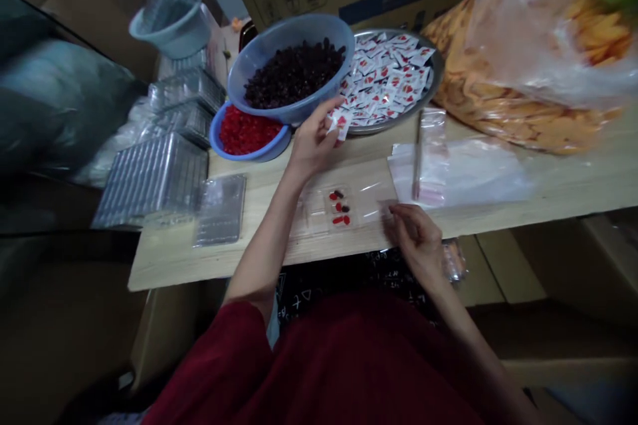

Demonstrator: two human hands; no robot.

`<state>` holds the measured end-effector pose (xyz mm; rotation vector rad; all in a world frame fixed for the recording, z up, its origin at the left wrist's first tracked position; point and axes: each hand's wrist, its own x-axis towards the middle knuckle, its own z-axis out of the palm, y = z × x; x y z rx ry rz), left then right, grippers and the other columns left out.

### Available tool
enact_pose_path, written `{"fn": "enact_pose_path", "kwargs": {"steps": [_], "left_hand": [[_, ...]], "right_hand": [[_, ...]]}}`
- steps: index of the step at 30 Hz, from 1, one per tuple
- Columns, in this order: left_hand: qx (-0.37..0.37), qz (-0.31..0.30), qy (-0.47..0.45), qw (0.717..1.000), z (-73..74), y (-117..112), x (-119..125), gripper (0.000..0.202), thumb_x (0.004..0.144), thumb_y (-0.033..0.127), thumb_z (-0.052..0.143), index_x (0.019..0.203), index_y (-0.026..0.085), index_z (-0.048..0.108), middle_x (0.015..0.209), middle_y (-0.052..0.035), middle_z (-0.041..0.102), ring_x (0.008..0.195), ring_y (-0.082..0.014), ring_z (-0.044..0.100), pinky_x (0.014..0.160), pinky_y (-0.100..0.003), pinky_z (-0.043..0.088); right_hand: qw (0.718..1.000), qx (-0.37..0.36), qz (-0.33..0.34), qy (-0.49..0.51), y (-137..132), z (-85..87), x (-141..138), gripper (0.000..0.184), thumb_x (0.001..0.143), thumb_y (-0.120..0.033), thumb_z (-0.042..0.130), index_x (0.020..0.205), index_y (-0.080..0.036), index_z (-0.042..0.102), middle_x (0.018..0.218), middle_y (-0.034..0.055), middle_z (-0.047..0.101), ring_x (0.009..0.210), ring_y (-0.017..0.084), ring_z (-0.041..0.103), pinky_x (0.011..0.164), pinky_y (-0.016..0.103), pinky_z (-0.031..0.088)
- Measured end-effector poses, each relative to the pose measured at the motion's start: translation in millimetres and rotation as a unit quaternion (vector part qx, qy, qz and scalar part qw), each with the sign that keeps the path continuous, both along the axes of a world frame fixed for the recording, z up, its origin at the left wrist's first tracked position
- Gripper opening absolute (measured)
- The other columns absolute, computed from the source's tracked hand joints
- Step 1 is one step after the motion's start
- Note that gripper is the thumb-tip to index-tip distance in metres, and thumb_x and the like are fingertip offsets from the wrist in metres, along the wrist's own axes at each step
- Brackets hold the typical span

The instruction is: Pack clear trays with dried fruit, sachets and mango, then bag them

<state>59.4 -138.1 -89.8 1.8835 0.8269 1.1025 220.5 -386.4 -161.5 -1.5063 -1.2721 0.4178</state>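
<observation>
The left hand (313, 143) is raised at the rim of a stainless steel tray (393, 83), its fingers (329, 121) partly closed on at least one white red-printed sachet (341, 125). More such sachets lie heaped on that tray, within short reach of this hand. The right hand (416, 238) rests at the near edge of the work area, with thumb and forefinger pinched close together beside a clear plastic blister tray (339, 207); whether they hold a thin transparent item cannot be determined. The blister tray lies between both hands on a light wooden tabletop (194, 265), and its visible cavities contain dark and red pieces. A blue bowl of dark dried fruit (294, 73) overlaps a smaller blue bowl of red pieces (249, 133) at upper center, partly obstructing it. Stacked blister trays (152, 179) occupy the left, and a plastic bag of orange crisps (523, 86) occupies the upper right.
</observation>
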Motion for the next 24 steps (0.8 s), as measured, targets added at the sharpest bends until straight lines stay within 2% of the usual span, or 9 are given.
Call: {"fn": "enact_pose_path", "kwargs": {"steps": [2,4,8,11,12,13,15,19,24], "left_hand": [[-0.083,0.016,-0.035,0.996,-5.2,-27.7,-27.7,0.033,0.088,0.028,0.069,0.12,0.023,0.067,0.078,0.0002,0.061,0.068,-0.0154,0.061,0.07,-0.031,0.058],[-0.149,0.061,-0.06,0.985,-13.1,-51.3,-51.5,0.029,0.084,0.032,0.073,0.111,0.021,0.068,0.081,-0.0005,0.064,0.071,-0.0148,0.063,0.07,-0.029,0.057],[-0.205,0.139,-0.088,0.965,-29.9,-84.3,-82.5,0.034,0.081,0.031,0.077,0.111,0.019,0.068,0.082,-0.0002,0.067,0.071,-0.0119,0.062,0.068,-0.022,0.052],[-0.2,0.169,-0.055,0.964,-38.7,-104.0,-94.9,0.031,0.084,0.035,0.074,0.111,0.02,0.068,0.077,0.0019,0.063,0.065,-0.0106,0.057,0.062,-0.021,0.046],[-0.198,0.175,-0.031,0.964,-42.2,-109.9,-97.5,0.029,0.086,0.036,0.072,0.11,0.02,0.068,0.074,0.0026,0.061,0.062,-0.0105,0.054,0.06,-0.021,0.044],[-0.195,0.18,-0.005,0.964,-46.2,-115.2,-99.2,0.028,0.088,0.037,0.07,0.109,0.02,0.068,0.071,0.0031,0.059,0.061,-0.0107,0.052,0.059,-0.021,0.042],[-0.184,0.194,0.044,0.963,-55.7,-123.2,-99.9,0.025,0.09,0.038,0.068,0.108,0.021,0.069,0.069,0.0035,0.057,0.06,-0.0118,0.05,0.059,-0.023,0.041],[-0.129,0.213,0.123,0.961,-71.5,-126.9,-90.5,0.021,0.094,0.037,0.063,0.108,0.023,0.068,0.074,0.0021,0.06,0.066,-0.0147,0.053,0.065,-0.026,0.043],[-0.013,0.223,0.222,0.949,-71.4,-121.6,-75.7,0.022,0.096,0.034,0.061,0.113,0.023,0.068,0.114,-0.0089,0.068,0.108,-0.0249,0.056,0.098,-0.041,0.044]], "right_hand": [[0.999,0.027,0.005,-0.03,17.0,5.3,5.2,0.02,0.098,-0.022,0.054,0.11,-0.024,0.07,0.107,0.0074,0.072,0.101,0.022,0.069,0.091,0.041,0.056],[0.994,0.07,-0.007,-0.083,52.8,17.5,18.5,0.02,0.098,-0.023,0.054,0.11,-0.024,0.07,0.106,0.008,0.072,0.103,0.023,0.068,0.093,0.043,0.055],[0.976,0.085,-0.027,-0.201,172.1,52.9,62.5,0.016,0.096,-0.029,0.06,0.104,-0.022,0.071,0.115,0.0112,0.071,0.118,0.029,0.062,0.103,0.049,0.049],[0.971,-0.049,0.016,-0.235,264.0,60.9,88.7,0.025,0.086,-0.035,0.076,0.093,-0.011,0.073,0.114,0.0155,0.072,0.117,0.03,0.064,0.101,0.046,0.05],[0.963,-0.122,0.043,-0.235,287.0,58.8,92.5,0.032,0.085,-0.039,0.076,0.087,-0.007,0.073,0.112,0.0149,0.073,0.114,0.028,0.066,0.099,0.043,0.051],[0.954,-0.176,0.071,-0.234,304.7,55.7,93.6,0.044,0.09,-0.046,0.064,0.082,-0.003,0.073,0.114,0.0135,0.073,0.112,0.025,0.068,0.096,0.038,0.05],[0.938,-0.238,0.095,-0.235,323.9,49.8,90.1,0.059,0.092,-0.047,0.044,0.073,0.003,0.07,0.12,0.0136,0.071,0.112,0.021,0.068,0.091,0.031,0.049],[0.937,-0.233,0.043,-0.257,318.4,49.5,78.4,0.03,0.079,-0.026,0.065,0.062,-0.001,0.062,0.112,0.0194,0.074,0.118,0.024,0.067,0.095,0.028,0.048],[0.965,-0.182,-0.013,-0.188,295.2,61.2,79.4,0.043,0.08,-0.038,0.039,0.051,-0.007,0.047,0.094,0.021,0.073,0.102,0.023,0.069,0.076,0.031,0.044]]}}
